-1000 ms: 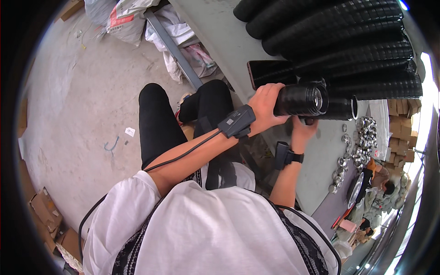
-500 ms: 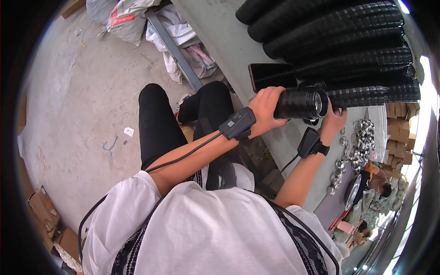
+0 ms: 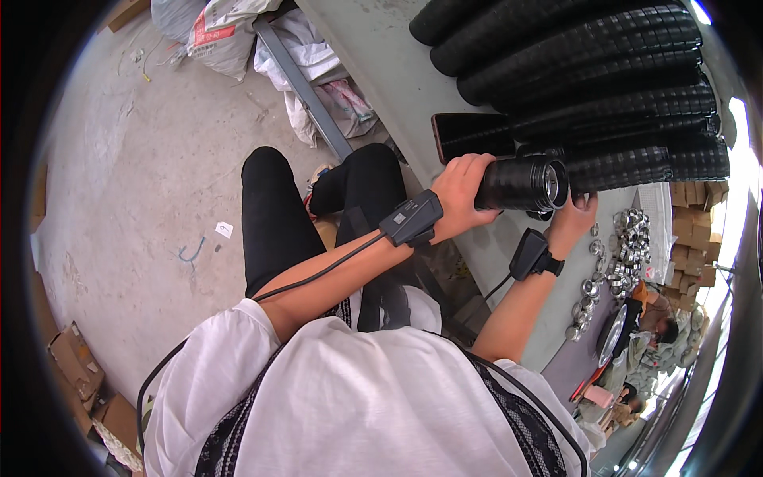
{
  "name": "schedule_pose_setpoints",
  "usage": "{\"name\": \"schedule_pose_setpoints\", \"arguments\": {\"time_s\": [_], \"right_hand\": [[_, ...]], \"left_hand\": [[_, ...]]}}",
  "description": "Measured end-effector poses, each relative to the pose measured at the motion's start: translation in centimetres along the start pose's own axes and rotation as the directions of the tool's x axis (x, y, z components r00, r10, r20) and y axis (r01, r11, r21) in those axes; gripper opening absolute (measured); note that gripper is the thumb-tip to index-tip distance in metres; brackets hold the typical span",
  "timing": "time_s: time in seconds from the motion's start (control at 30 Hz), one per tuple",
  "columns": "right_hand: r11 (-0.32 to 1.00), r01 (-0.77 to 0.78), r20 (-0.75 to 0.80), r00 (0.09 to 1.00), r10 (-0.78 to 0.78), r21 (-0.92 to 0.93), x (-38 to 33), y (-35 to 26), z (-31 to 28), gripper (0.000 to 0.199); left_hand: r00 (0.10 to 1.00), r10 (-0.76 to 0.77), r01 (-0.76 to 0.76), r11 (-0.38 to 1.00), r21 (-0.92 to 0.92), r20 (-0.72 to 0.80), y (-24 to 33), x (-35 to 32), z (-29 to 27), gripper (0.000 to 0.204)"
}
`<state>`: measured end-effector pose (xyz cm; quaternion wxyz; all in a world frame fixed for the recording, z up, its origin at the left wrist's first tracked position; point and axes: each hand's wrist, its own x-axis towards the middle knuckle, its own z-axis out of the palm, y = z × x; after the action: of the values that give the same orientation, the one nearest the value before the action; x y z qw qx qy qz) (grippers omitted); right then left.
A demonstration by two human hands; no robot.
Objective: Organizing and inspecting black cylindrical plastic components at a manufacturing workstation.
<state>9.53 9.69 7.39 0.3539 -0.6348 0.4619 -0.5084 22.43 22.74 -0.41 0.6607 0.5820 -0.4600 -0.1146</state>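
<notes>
My left hand point(image 3: 467, 193) is wrapped round a short, thick black tube point(image 3: 517, 183), held level above the grey table. The tube's open, ridged rim faces right, with a shiny inside. Close by this rim is my right hand point(image 3: 571, 222), its fingers curled and partly hidden behind the tube. Whatever they pinch cannot be made out. Beneath the tube, a small dark part point(image 3: 540, 215) shows only in part. Just beyond my left hand, a dark flat phone-like slab point(image 3: 470, 135) lies on the table.
Long rows of stacked black rings point(image 3: 580, 63) fill the table's far side. Several shiny metal rings point(image 3: 628, 246) lie to the right of my right hand. Further right are people point(image 3: 658, 318) and cardboard boxes point(image 3: 690, 230). Sacks point(image 3: 226, 32) stand on the floor at upper left.
My right hand has shifted slightly down, away from the tube's rim, its fingers more curled. My left hand and the tube have barely moved.
</notes>
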Motion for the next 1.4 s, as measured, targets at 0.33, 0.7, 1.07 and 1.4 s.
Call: {"name": "schedule_pose_setpoints", "arguments": {"time_s": [0.33, 0.7, 1.07, 1.4], "right_hand": [[0.994, -0.025, -0.036, 0.999, 0.029, 0.103, -0.8, 0.9, 0.3, 0.057], [0.995, 0.096, -0.092, 0.991, -0.095, 0.015, 2.4, 0.2, 1.6, 0.069], [0.949, 0.134, -0.123, 0.977, -0.175, -0.286, 2.5, 2.4, 3.3, 0.08], [0.941, 0.282, -0.075, 0.951, -0.301, -0.188, 2.4, 5.0, 2.8, 0.082]], "left_hand": [[1.0, -0.008, 0.008, 1.0, -0.003, 0.016, 0.1, 0.1, -0.2, 0.069], [0.998, -0.028, 0.029, 0.999, -0.014, 0.055, 0.4, 0.1, -0.6, 0.072], [0.996, -0.046, 0.047, 0.999, -0.01, 0.082, 0.4, 0.0, -0.7, 0.073], [0.996, -0.034, 0.036, 0.999, -0.02, 0.088, 0.2, 0.3, -0.7, 0.073]]}}
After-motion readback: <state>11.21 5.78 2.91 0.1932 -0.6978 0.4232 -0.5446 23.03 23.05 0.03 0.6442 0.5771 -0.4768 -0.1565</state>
